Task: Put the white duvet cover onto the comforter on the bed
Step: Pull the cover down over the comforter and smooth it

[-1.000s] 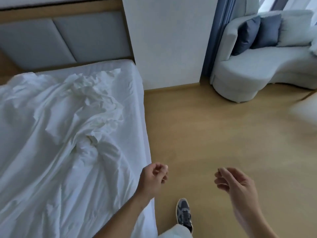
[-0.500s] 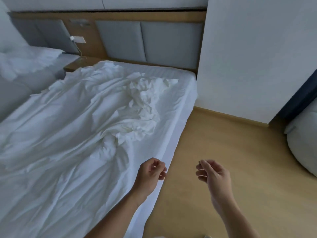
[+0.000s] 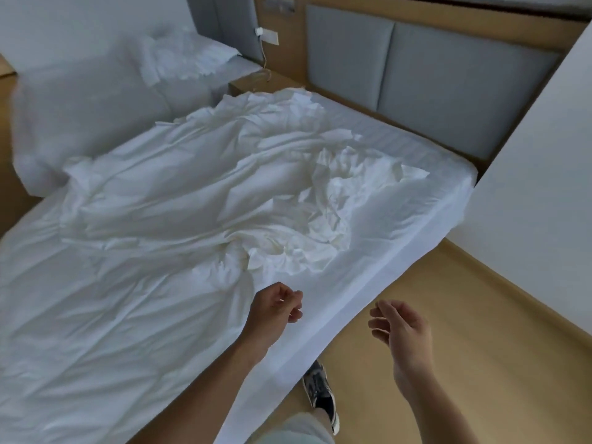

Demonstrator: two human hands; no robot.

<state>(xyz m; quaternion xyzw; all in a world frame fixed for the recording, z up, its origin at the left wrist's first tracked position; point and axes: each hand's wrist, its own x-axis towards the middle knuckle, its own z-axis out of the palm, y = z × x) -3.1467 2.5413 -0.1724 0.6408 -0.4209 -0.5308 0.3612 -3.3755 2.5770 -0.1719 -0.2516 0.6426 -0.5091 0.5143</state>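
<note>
- A white, heavily creased fabric duvet cover (image 3: 224,193) lies spread over a white-sheeted bed (image 3: 426,219), bunched into a crumpled heap just to the 1 o'clock side of the frame's centre.
- Smoother white bedding fills the 8 o'clock part of the mattress; whether that layer is the comforter or more of the cover cannot be told.
- The person's left hand (image 3: 275,310), at 6 o'clock, hovers over the bed's near edge with fingers loosely curled and nothing in its grasp.
- The right hand (image 3: 400,328), toward 5 o'clock, hangs above the light wooden floor (image 3: 480,363), fingers relaxed and slightly bent, also holding nothing.
- A dark sneaker with a white sole (image 3: 320,392) stands on the floor just beside the bed at 6 o'clock.
- A grey padded headboard (image 3: 448,91) runs behind the bed at 1 o'clock.
- A second white-covered bed (image 3: 80,100) sits at 10 o'clock, with a wooden nightstand (image 3: 256,83) between the two beds.
</note>
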